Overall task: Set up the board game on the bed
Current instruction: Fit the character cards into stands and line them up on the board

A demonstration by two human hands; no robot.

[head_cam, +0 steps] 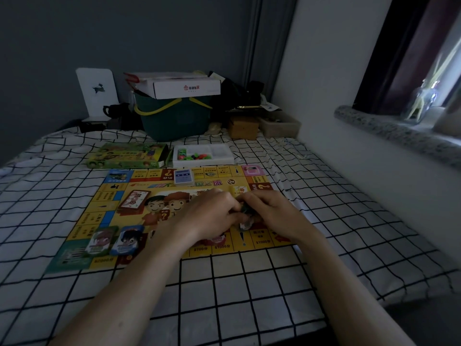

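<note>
Both hands, left hand [212, 213] and right hand [272, 216], met over the game board [104, 208] on the bed [249, 283], pinching a small dark piece [244, 209] (light, probably slippery); fingertip grip suited it.

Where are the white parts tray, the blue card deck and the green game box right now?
white parts tray [219, 152], head view, on its bare right compartment.
blue card deck [183, 176], head view, on the top card's face.
green game box [127, 156], head view, on the middle of its printed lid.
</note>
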